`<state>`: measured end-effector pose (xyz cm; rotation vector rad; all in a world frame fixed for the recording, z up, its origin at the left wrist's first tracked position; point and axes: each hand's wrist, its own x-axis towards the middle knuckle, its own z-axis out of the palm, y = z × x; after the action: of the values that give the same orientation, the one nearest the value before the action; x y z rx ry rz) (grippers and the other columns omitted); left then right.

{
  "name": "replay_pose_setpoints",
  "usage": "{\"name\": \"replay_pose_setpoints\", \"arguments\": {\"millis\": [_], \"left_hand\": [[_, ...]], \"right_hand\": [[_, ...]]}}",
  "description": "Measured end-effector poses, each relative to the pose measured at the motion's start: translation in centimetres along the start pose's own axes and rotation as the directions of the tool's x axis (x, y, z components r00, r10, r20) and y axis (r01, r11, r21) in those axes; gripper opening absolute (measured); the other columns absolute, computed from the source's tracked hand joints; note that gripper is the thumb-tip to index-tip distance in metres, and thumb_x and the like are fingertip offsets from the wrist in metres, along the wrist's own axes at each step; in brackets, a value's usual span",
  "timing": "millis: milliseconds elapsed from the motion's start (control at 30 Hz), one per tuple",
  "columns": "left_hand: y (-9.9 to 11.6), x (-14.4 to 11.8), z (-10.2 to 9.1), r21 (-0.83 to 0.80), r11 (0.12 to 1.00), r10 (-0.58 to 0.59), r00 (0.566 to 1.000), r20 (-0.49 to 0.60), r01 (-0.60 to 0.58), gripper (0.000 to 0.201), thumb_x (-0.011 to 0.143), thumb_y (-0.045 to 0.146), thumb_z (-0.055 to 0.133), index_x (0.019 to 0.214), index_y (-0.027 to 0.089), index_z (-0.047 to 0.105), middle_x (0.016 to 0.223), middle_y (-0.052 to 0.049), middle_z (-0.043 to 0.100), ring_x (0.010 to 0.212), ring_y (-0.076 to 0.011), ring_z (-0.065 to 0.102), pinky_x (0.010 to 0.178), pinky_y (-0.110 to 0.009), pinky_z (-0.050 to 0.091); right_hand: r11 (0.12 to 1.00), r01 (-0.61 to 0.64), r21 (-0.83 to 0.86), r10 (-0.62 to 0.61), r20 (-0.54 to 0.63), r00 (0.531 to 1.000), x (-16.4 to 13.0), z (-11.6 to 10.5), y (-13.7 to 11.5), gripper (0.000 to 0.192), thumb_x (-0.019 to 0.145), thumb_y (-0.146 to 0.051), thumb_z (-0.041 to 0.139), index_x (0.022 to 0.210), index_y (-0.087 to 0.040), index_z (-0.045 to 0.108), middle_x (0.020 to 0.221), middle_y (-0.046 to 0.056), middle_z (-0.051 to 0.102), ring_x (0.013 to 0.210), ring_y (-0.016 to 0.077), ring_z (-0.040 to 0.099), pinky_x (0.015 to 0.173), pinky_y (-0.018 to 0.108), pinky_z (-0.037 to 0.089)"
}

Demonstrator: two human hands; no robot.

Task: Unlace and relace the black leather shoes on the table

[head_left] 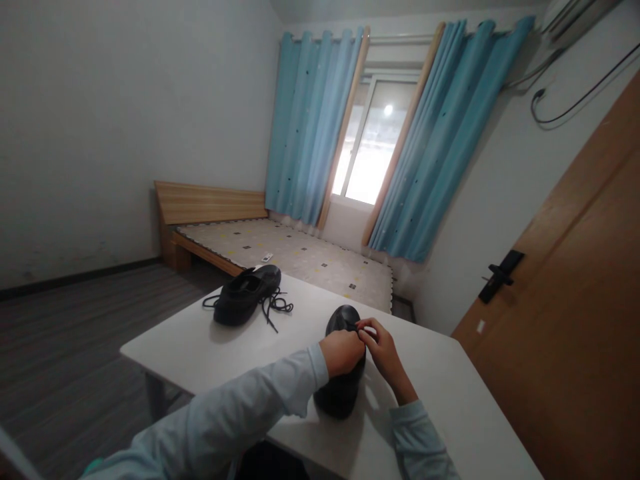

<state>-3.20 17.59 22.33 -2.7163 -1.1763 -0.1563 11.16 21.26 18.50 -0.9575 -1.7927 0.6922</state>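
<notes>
A black lace-up shoe (340, 393) stands on the white table (425, 360) in front of me, its toe pointing away. Over the middle of that shoe, my left hand (343, 351) is closed, its fingers bent down and largely hidden. My right hand (379, 343) meets it from the right, thumb and fingers pinched together at the lacing area. Whatever thin thing lies between those fingertips is too small to make out. A second black shoe (240, 303) rests farther left on the table, apart from both hands, with its loose shoelaces (275, 307) spread beside it.
Beyond the table is a bed with a patterned mattress (320, 257) and wooden headboard (210, 202). A small white object (267, 257) lies on the mattress. Blue curtains (315, 127) frame the window (377, 140). On the right is a wooden door (575, 320).
</notes>
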Motion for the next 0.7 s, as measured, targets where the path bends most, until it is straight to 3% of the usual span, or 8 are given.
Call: {"name": "replay_pose_setpoints", "arguments": {"millis": [300, 500, 700], "left_hand": [[0.11, -0.77, -0.56, -0.030, 0.994, -0.109, 0.991, -0.084, 0.107, 0.016, 0.085, 0.011, 0.047, 0.090, 0.008, 0.062, 0.076, -0.016, 0.065, 0.076, -0.0242, 0.066, 0.063, -0.032, 0.052], [0.26, -0.98, -0.66, -0.038, 0.991, -0.136, 0.983, -0.124, 0.132, 0.022, 0.088, 0.011, 0.040, 0.098, 0.008, 0.060, 0.092, -0.017, 0.064, 0.089, -0.0272, 0.060, 0.066, -0.036, 0.050], [-0.25, -0.87, -0.10, -0.074, 0.983, -0.179, 0.970, -0.164, 0.169, 0.025, 0.090, 0.015, 0.036, 0.105, 0.010, 0.056, 0.096, -0.015, 0.061, 0.093, -0.0257, 0.056, 0.070, -0.035, 0.048]], "right_hand": [[1.000, -0.001, -0.026, 0.001, 0.018, 1.000, -0.06, 0.16, 0.43, 0.017, 0.080, -0.033, 0.053, 0.085, -0.020, 0.061, 0.091, 0.006, 0.063, 0.094, 0.0228, 0.058, 0.089, 0.038, 0.045], [0.998, -0.018, -0.064, 0.020, 0.030, 0.999, 0.00, 0.15, 0.36, 0.023, 0.084, -0.038, 0.045, 0.088, -0.021, 0.061, 0.093, 0.005, 0.063, 0.095, 0.0220, 0.056, 0.090, 0.037, 0.042], [0.999, 0.044, -0.018, -0.041, 0.120, 0.992, 0.01, -0.51, 0.83, 0.027, 0.080, -0.024, 0.040, 0.095, -0.021, 0.062, 0.101, 0.005, 0.061, 0.103, 0.0222, 0.052, 0.095, 0.037, 0.037]]}}
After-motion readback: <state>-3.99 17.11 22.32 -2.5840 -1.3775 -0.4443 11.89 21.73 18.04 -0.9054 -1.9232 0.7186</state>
